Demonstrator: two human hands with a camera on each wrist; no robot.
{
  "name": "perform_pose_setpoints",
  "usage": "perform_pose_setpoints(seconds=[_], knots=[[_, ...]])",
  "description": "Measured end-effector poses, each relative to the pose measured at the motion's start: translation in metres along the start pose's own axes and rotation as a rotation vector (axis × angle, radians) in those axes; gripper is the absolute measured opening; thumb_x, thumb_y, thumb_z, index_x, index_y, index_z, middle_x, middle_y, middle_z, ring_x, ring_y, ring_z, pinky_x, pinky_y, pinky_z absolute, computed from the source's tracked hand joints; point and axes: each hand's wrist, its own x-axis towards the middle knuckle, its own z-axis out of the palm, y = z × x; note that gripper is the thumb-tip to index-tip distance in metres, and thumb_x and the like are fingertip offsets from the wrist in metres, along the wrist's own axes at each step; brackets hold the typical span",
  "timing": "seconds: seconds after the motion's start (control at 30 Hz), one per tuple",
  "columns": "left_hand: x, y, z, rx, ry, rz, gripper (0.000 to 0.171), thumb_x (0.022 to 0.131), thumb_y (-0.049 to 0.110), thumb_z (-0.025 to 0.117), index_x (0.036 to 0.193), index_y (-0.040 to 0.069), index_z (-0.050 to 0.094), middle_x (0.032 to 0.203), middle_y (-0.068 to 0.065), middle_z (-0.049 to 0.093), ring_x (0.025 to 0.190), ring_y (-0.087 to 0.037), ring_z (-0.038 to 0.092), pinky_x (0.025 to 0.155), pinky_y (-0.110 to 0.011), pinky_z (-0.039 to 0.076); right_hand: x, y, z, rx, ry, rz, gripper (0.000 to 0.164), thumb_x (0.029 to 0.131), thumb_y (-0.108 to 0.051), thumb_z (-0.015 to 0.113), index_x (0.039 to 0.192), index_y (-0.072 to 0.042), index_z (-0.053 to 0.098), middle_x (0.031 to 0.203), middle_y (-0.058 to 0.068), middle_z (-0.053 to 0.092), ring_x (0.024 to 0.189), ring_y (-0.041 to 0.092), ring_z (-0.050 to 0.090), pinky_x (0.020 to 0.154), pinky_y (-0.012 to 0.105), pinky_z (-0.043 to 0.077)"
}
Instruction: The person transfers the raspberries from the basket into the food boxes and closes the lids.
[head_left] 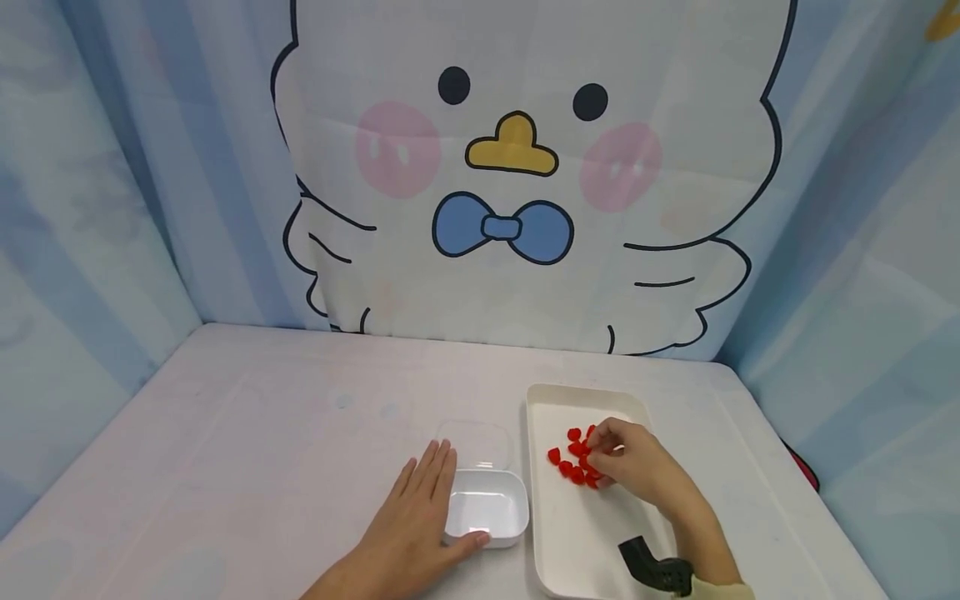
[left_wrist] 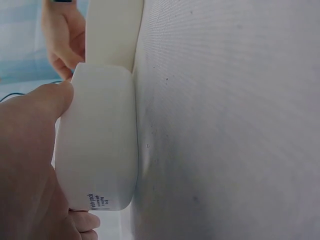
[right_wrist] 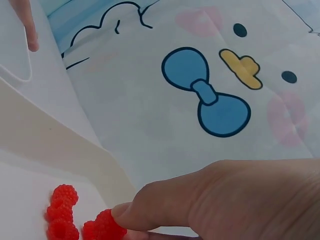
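My left hand point(head_left: 411, 525) lies along the left side of a small white plastic container point(head_left: 491, 504), its fingers straight. The left thumb touches the container's near rim, as the left wrist view also shows with the thumb point(left_wrist: 55, 100) at the edge of the white wall point(left_wrist: 100, 140). Over a cream tray point(head_left: 577, 533) to the right, my right hand point(head_left: 637, 462) reaches into a cluster of red raspberries point(head_left: 576, 475). Its thumb presses on a raspberry point(right_wrist: 107, 227) in the right wrist view, where the opposing fingers are mostly hidden. Several other raspberries point(right_wrist: 61, 212) lie beside it.
A clear plastic lid point(head_left: 476, 442) lies just behind the container. The tray stands close against the container's right side. Behind the white table point(head_left: 285, 433) hangs a printed curtain point(head_left: 510, 292); more curtain hangs at both sides.
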Motion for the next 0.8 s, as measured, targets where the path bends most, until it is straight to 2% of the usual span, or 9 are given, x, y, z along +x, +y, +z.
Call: perform_pose_setpoints(seconds=[0.23, 0.47, 0.57, 0.8], knots=[[0.001, 0.000, 0.000, 0.013, 0.016, 0.007, 0.107, 0.088, 0.078, 0.043, 0.155, -0.002, 0.023, 0.164, -0.017, 0.023, 0.153, -0.032, 0.019, 0.123, -0.053, 0.020, -0.002, -0.005, 0.002, 0.014, 0.020, -0.013, 0.018, 0.090, -0.007, 0.067, 0.107, -0.002, 0.061, 0.100, 0.009, 0.065, 0.077, 0.017, 0.062, 0.071, 0.031, 0.060], [0.001, -0.001, -0.001, 0.013, 0.024, 0.011, 0.105, 0.088, 0.076, 0.045, 0.155, -0.002, 0.023, 0.164, -0.017, 0.023, 0.153, -0.032, 0.020, 0.123, -0.053, 0.020, -0.005, -0.016, 0.004, 0.002, 0.032, -0.040, 0.018, 0.090, -0.011, 0.069, 0.107, -0.005, 0.063, 0.101, 0.006, 0.066, 0.087, 0.018, 0.063, 0.078, 0.032, 0.060], [0.001, -0.001, 0.000, 0.008, 0.023, 0.009, 0.105, 0.088, 0.076, 0.046, 0.155, -0.002, 0.023, 0.164, -0.017, 0.023, 0.153, -0.032, 0.020, 0.123, -0.053, 0.020, -0.007, -0.022, 0.007, 0.012, 0.022, -0.068, 0.018, 0.090, -0.012, 0.069, 0.106, -0.006, 0.064, 0.100, 0.006, 0.066, 0.088, 0.017, 0.062, 0.078, 0.030, 0.060], [-0.002, -0.001, 0.001, 0.017, 0.033, 0.014, 0.105, 0.088, 0.076, 0.045, 0.155, -0.002, 0.023, 0.163, -0.017, 0.024, 0.153, -0.032, 0.021, 0.123, -0.053, 0.021, -0.010, -0.028, 0.014, 0.109, -0.059, -0.145, 0.017, 0.090, -0.008, 0.066, 0.106, -0.001, 0.062, 0.093, 0.009, 0.066, 0.077, 0.018, 0.065, 0.068, 0.029, 0.059]])
